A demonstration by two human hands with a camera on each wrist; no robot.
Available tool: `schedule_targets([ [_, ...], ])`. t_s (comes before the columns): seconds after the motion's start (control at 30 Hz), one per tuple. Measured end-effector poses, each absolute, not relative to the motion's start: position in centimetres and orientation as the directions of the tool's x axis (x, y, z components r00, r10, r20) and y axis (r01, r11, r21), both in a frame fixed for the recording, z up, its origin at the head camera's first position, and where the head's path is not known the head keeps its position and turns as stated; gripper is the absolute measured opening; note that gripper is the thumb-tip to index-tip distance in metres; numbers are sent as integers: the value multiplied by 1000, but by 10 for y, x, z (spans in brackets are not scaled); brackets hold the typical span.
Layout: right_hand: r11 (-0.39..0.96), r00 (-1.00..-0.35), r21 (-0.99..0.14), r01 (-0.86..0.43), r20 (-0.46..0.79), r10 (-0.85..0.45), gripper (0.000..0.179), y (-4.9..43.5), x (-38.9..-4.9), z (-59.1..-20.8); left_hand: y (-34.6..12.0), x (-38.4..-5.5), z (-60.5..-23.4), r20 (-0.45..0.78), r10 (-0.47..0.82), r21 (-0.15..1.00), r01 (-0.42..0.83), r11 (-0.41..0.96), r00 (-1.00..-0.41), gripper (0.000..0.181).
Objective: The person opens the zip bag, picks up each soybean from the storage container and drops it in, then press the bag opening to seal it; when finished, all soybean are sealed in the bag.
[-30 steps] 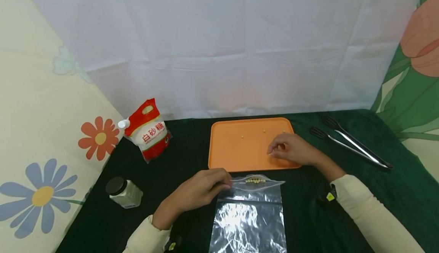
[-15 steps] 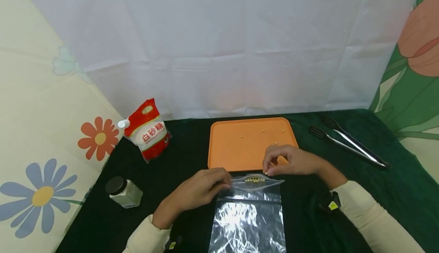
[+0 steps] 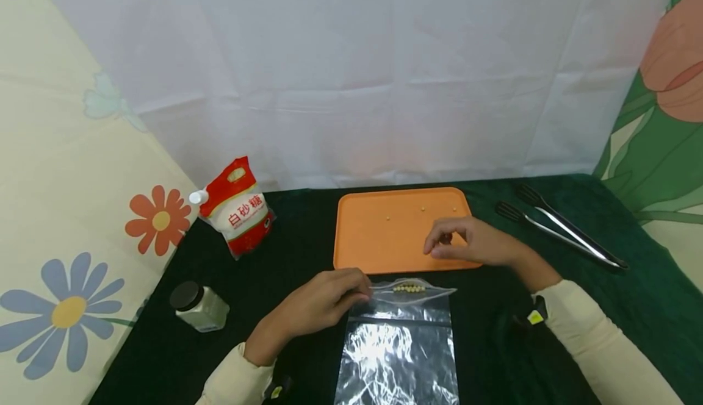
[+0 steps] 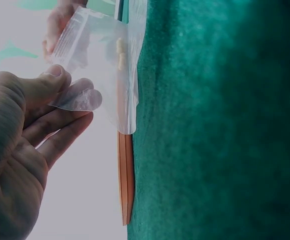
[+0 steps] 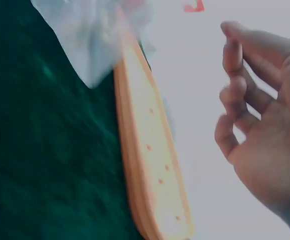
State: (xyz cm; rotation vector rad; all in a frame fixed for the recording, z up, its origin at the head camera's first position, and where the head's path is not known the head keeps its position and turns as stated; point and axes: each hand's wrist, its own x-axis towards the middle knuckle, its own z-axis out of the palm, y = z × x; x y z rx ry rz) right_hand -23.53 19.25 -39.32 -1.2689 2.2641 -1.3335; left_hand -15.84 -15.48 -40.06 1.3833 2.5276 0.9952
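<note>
The left hand [image 3: 335, 298] pinches the left side of a clear zip bag's mouth between thumb and fingers, as the left wrist view also shows. The bag [image 3: 400, 356] lies flat toward the person, its mouth spread apart. A small heap of round yellow soybeans [image 3: 409, 288] shows at that mouth. Beyond the bag is a shallow orange tray [image 3: 373, 246] with several single beans [image 5: 149, 147] scattered on it. Over the tray's right part hovers the right hand [image 3: 472, 240], fingers loosely bent; no bean shows at its fingertips in the right wrist view [image 5: 230, 35].
A red and white sugar bag [image 3: 238, 210] with a white cap stands at the back left. Nearer, a jar with a black lid [image 3: 200, 307] lies tilted. Metal tongs with black tips [image 3: 571, 231] lie to the right of the tray on the dark green cloth [image 3: 620, 319].
The right hand went from the tray to the bag's mouth with a small bean at its fingertips, then came back over the tray without it. The left hand stayed put.
</note>
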Motion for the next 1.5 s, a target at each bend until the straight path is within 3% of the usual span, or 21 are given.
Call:
schedule_targets([
  [0.13,427,-737,-694,-580,223,-638,12,196,-253,-393,-155,-158,-400,224,777,580,721,379,-588,11],
  [0.27,568,-806,-622,-540,187,-561,9,195,-268,-401,-155,-158,-401,227,776,582,721,377,-589,11],
  [0.57,640,-823,-592,-489,71,-563,2,189,-277,-419,-153,-157,-401,249,783,567,741,359,-570,10],
  [0.9,674,-819,-523,-521,84,-568,4,185,-274,-418,-153,-157,-399,236,780,568,733,374,-580,10],
  [1.0,643,-811,-555,-528,105,-576,4,185,-272,-417,-153,-157,-400,236,780,564,735,376,-580,10],
  [1.2,435,-737,-716,-547,164,-656,8,187,-256,-400,-153,-157,-401,241,779,566,736,372,-579,11],
  [1.4,108,-515,-817,-567,249,-820,12,180,-232,-385,-153,-157,-399,219,774,585,715,383,-594,11],
  [1.5,42,-452,-836,-547,253,-855,14,176,-225,-386,-153,-157,-399,212,774,587,711,386,-596,11],
])
